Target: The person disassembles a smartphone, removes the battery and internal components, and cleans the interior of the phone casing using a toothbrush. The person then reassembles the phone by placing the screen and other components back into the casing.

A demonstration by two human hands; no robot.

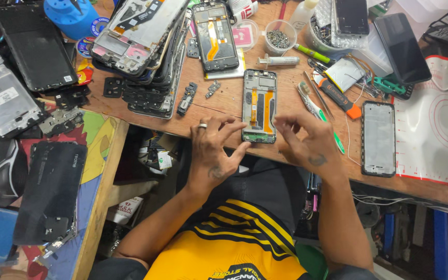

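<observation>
Far left, a black back cover (50, 192) lies on a coloured side table, well apart from the work; further in, on the wooden tabletop (224, 103), a stack of stripped frames (141, 46) leans at the far side, with a small loose bracket (186, 98) near it. The left hand (212, 150), a ring on one finger, rests at the near edge with fingers spread and empty, its thumb tip touching the near left corner of the open phone frame (259, 106); that frame lies flat at the middle of the near edge, insides up, two orange flex strips running along it. The right hand (309, 142) hovers just right of the frame, fingers curled and apart, gripping nothing; whether it touches the frame's right edge is hard to tell. Right of it lie tweezers (311, 106), an orange-tipped tool (340, 96) and another bare frame (378, 137), beside a white mat (436, 135). By my reading the step in hand is steadying the frame between both hands; the next move would call for a firm hold on both long edges, clear of the flex strips.
</observation>
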